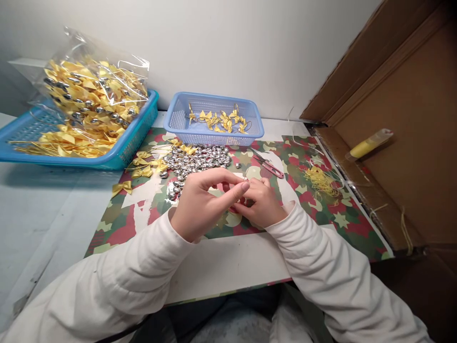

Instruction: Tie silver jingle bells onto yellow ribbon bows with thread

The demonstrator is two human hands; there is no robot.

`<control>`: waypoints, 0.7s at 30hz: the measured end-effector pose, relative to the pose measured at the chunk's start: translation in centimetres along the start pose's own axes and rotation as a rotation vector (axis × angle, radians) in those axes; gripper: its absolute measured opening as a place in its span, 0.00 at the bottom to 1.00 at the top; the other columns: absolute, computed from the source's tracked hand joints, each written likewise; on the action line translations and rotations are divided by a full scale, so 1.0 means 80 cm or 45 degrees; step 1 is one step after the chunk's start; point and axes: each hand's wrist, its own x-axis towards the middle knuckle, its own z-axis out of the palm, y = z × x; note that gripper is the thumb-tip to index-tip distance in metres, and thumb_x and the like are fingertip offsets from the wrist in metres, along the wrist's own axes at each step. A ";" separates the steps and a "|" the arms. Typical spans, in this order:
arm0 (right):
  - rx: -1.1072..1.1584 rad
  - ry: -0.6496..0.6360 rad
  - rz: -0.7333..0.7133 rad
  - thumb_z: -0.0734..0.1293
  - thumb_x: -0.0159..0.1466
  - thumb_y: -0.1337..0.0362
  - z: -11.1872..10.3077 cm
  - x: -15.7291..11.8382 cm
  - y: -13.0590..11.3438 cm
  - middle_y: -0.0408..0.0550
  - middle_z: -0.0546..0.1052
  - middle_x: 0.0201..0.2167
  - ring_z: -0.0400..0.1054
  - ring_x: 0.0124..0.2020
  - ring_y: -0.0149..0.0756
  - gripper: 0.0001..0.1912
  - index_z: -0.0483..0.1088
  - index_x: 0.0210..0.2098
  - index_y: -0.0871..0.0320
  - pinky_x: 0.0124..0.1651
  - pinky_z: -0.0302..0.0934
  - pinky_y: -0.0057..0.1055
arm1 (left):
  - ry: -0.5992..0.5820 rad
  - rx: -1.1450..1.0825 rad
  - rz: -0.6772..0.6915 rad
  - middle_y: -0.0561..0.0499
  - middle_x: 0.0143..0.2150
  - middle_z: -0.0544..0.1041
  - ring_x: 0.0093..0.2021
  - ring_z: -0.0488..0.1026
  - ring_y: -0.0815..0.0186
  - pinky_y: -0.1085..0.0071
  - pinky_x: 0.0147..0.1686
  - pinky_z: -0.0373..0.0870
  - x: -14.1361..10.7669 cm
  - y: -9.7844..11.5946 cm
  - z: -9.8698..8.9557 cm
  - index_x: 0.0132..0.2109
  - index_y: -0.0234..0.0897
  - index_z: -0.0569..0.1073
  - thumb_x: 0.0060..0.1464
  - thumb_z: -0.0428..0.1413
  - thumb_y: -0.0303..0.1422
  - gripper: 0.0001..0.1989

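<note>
In the head view, my left hand and my right hand meet above the camouflage-patterned sheet. The left thumb and index finger are pinched together at the fingertips of the right hand, whose fingers are curled in. A thin strand seems to rise from between the fingertips, but what they grip is mostly hidden. Just beyond my left hand lies a heap of silver bells, with a single bell apart from it. Yellow ribbon bows lie left of the heap. Pink thread snips rest beyond my right hand.
A blue basket at the back holds yellow bows with loops. At left, a larger blue basket carries bows and a clear bag of bows with bells. Yellow thread scraps lie at right, beside a cardboard wall.
</note>
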 end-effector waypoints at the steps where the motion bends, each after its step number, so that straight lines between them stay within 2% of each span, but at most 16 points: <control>1: -0.004 -0.002 0.002 0.70 0.58 0.67 0.001 0.000 0.000 0.40 0.72 0.21 0.62 0.31 0.33 0.07 0.73 0.23 0.57 0.39 0.42 0.34 | -0.002 -0.002 -0.003 0.51 0.27 0.79 0.28 0.72 0.68 0.72 0.29 0.68 0.000 0.001 0.001 0.27 0.35 0.77 0.52 0.60 0.26 0.06; 5: -0.031 -0.007 0.012 0.70 0.58 0.66 0.003 -0.001 0.000 0.42 0.74 0.23 0.64 0.33 0.35 0.06 0.73 0.25 0.56 0.39 0.44 0.35 | -0.021 -0.001 -0.010 0.49 0.28 0.80 0.29 0.73 0.67 0.71 0.31 0.69 -0.001 0.004 0.003 0.28 0.34 0.77 0.52 0.60 0.27 0.06; 10: -0.078 -0.014 0.023 0.69 0.58 0.64 0.007 -0.002 0.001 0.44 0.78 0.30 0.66 0.36 0.37 0.03 0.75 0.29 0.55 0.40 0.46 0.36 | -0.029 -0.014 0.012 0.50 0.28 0.81 0.29 0.74 0.67 0.71 0.31 0.69 -0.001 0.009 0.003 0.27 0.35 0.77 0.52 0.60 0.26 0.07; 21: -0.065 -0.049 0.089 0.69 0.58 0.63 0.005 0.000 -0.003 0.45 0.79 0.36 0.68 0.39 0.39 0.04 0.75 0.32 0.56 0.43 0.47 0.37 | -0.047 -0.061 0.060 0.52 0.29 0.81 0.29 0.75 0.69 0.73 0.31 0.70 -0.002 0.017 0.001 0.29 0.36 0.78 0.53 0.60 0.25 0.05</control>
